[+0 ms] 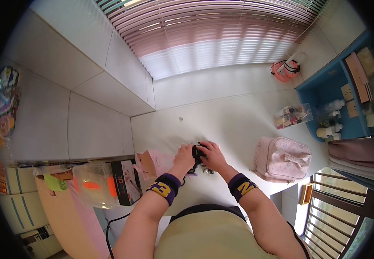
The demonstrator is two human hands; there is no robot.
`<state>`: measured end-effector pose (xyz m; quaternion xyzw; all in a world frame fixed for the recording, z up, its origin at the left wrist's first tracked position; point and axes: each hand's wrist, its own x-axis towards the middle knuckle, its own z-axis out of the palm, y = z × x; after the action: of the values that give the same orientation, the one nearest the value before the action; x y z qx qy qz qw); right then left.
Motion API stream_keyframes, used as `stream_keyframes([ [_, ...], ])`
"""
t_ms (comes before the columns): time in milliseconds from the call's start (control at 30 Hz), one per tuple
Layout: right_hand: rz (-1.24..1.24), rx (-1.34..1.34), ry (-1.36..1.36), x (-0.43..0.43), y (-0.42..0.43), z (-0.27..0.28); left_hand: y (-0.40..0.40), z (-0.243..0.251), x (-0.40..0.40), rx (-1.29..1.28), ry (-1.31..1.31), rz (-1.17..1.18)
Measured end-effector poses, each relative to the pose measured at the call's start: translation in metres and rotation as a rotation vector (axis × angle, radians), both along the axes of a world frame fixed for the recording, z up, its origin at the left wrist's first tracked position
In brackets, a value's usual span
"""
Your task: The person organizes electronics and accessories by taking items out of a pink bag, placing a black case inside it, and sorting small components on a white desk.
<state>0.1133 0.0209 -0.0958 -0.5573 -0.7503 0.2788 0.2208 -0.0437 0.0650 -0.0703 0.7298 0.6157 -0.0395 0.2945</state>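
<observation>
Both my hands meet over a small tangle of black items (197, 156) on the white tabletop. They look like bands or cords, but I cannot tell exactly. My left hand (184, 158) closes on the tangle's left side, its fingers curled. From the other side my right hand (212, 154) grips it with bent fingers and thumb. Small purplish and pale bits (206, 169) show below the black part, between my wrists. My fingers hide much of the bundle. A pink paper bag or box (151, 163) stands just left of my left hand.
On the right sit a pink quilted case with a bow (282, 158) and a clear organizer of small cosmetics (292, 116). A blue shelf (323, 87) holds bottles. Further left are a black box (127, 183) and a clear bin with orange latches (93, 184). A pink lamp (284, 71) stands behind.
</observation>
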Motion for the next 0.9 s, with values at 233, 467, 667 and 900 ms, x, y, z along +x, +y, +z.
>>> stream_keyframes([
  [233,0.012,-0.055,0.015,0.013,-0.045,0.007,-0.061,0.001,-0.023,0.047,-0.129,0.017],
  [467,-0.028,-0.109,0.038,-0.007,-0.071,0.016,-0.098,-0.001,-0.041,0.103,-0.299,0.0],
  [667,-0.038,-0.101,-0.044,-0.021,-0.084,0.019,-0.114,-0.012,-0.056,0.239,-0.323,-0.02],
  [900,-0.132,-0.124,0.021,-0.021,-0.086,0.014,-0.121,-0.02,-0.072,0.257,-0.392,0.002],
])
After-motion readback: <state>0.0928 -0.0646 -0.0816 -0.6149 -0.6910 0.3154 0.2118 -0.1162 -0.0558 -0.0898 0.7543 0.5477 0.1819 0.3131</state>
